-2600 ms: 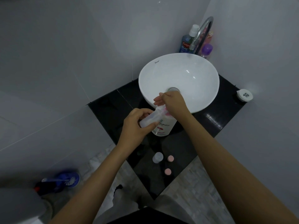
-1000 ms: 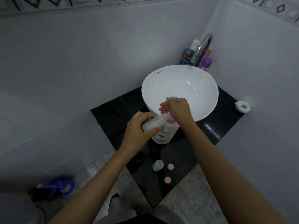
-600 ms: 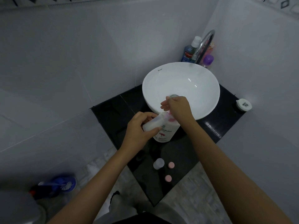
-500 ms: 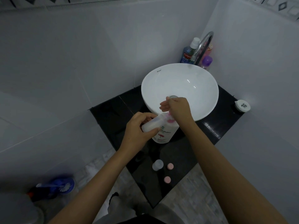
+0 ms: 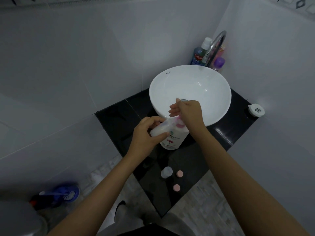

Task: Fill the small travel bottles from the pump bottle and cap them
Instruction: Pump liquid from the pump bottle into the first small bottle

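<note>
So here the left hand has its fingers and thumb wrapped around 1 small travel bottle, which is tipped over on its side with the mouth pointing toward the pink pump head of the pump bottle. You can see white stuff inside the travel bottle, looks partly full. The right hand sits on top of the pump, palm down over the pink head with the fingers loosely curled and a couple sticking out over the sink bowl; can't really tell how hard it's pressing. The pump bottle stands upright on the black counter, right up against the front of the white bowl. Nearer the counter's front corner there's a 2nd travel bottle, clear, standing upright with no cap on, and 2 pink caps lying loose next to it, 1 just beside the bottle and the other a bit closer to the edge. Behind the bowl is a chrome faucet with a blue mouthwash bottle and a purple-capped bottle tucked in the corner. A small white round container sits at the far right end of the counter.
</note>
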`<state>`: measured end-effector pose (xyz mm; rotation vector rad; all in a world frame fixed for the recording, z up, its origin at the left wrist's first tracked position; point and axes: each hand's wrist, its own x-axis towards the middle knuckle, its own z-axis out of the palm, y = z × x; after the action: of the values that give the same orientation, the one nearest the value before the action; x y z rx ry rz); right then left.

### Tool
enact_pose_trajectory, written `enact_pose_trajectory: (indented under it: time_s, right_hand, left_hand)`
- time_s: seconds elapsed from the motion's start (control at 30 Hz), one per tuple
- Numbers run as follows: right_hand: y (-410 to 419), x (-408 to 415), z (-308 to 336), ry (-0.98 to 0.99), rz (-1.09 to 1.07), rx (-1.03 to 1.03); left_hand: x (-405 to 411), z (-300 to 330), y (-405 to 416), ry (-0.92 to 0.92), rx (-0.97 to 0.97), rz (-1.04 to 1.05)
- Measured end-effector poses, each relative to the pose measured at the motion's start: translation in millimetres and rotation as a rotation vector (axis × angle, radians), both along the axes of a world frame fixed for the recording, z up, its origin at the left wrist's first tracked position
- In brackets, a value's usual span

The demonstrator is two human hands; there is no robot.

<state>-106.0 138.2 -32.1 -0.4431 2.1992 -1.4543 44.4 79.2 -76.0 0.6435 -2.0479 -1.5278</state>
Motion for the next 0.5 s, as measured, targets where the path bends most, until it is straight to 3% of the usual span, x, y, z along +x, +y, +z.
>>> enact_pose_trajectory:
  time_s: [0.13,0.5]
  right_hand:
    - [4,7,1,-0.004,0.030,-0.057]
    - [7,9,-14,0.097,0.058,0.076]
  left_hand:
    - [0,2,-2,0.033,0.016,-0.005]
    - [1,-5,0,0.013,0.026,-0.004]
